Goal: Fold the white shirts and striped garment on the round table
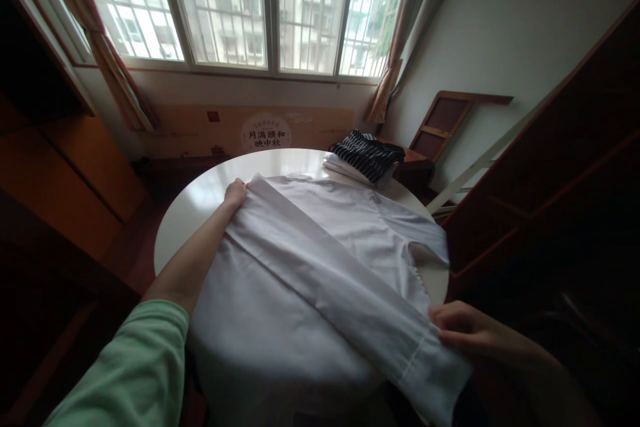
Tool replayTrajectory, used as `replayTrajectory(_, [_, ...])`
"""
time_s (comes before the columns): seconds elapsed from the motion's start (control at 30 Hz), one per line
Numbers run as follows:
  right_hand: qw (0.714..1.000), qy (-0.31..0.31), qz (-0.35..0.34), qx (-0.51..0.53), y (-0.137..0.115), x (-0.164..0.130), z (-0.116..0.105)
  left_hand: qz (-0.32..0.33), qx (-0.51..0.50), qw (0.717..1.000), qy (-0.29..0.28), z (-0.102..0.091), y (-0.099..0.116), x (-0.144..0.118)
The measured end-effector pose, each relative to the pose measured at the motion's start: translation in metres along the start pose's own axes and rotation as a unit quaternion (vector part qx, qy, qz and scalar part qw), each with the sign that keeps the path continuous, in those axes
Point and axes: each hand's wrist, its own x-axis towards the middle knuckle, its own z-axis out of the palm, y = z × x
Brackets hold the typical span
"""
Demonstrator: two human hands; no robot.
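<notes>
While spread across the round table (200, 197), lay the white shirt (300, 280); left hand (235, 193) pinched its sleeve (345, 280) at the shoulder end, right hand (463, 333) gripped the cuff; beyond the fingers sat a striped folded pile (367, 153).

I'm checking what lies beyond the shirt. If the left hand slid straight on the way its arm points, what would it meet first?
The left hand points up-right across the white table. Bare tabletop comes first; beyond that the way looks free to the far rim, the striped folded clothes lying off to the right, though depth is unclear.
</notes>
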Motion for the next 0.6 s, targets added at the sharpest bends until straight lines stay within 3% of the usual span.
replayTrajectory(0.17, [0.996,-0.006,0.084,-0.042,-0.005,-0.002,-0.002,0.024,0.078,0.996,-0.019,0.003,0.002,-0.003])
replayTrajectory(0.43, [0.992,0.014,0.102,-0.078,-0.017,-0.004,-0.003,-0.022,0.242,0.967,-0.075,-0.015,0.006,-0.006])
replayTrajectory(0.5, [0.99,0.021,0.109,-0.089,-0.017,-0.003,-0.005,-0.028,0.251,0.963,-0.093,-0.02,0.004,-0.002])
replayTrajectory(0.6, [0.985,0.048,0.125,-0.11,-0.019,-0.001,-0.007,0.015,0.209,0.973,-0.092,-0.025,0.0,0.006])
